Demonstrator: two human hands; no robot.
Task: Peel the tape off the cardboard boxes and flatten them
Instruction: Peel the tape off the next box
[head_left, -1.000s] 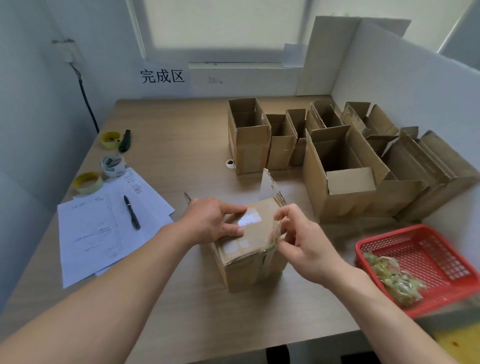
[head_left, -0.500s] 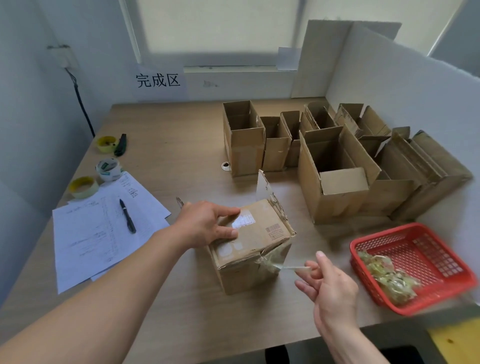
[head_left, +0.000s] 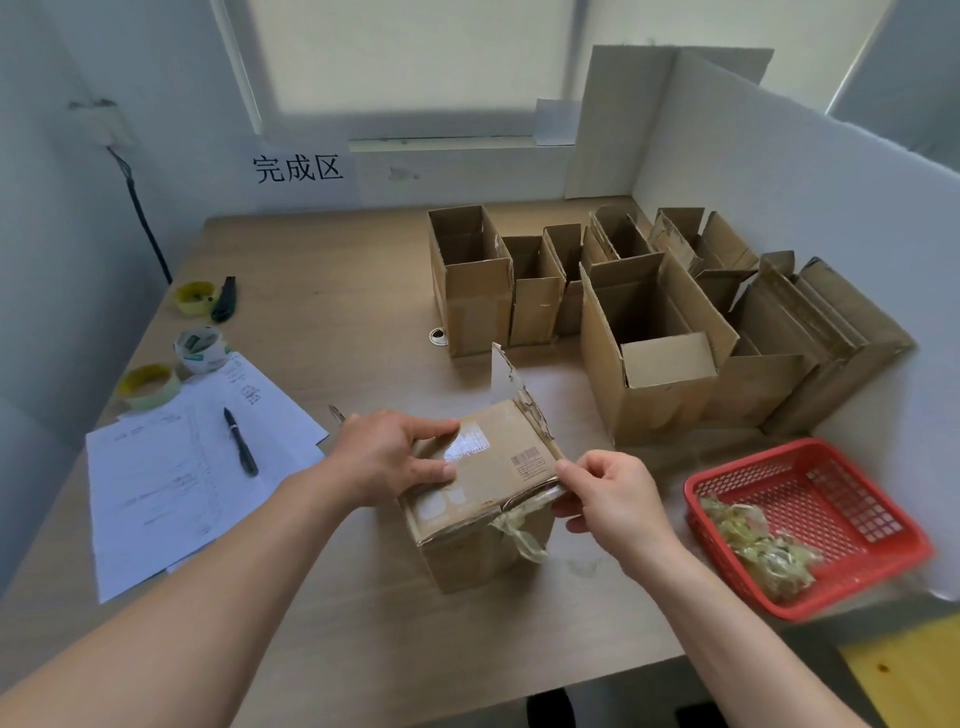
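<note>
Left hand (head_left: 387, 457) flat on box (head_left: 483, 499) top; right hand (head_left: 608, 499) grip pinching tape (head_left: 519, 535) at right edge.

Soft, even daylight from the blinded window (head_left: 410, 52) at the back; the blind is near blown out. Shadows on the table (head_left: 332, 270) are faint and diffuse. Slight glare on the glossy label (head_left: 467, 447). Wide-angle lens bends the edges and stretches the forearms at the bottom. Red basket (head_left: 810, 530) smeared by motion blur along its near rim; centre is acceptably sharp.
</note>
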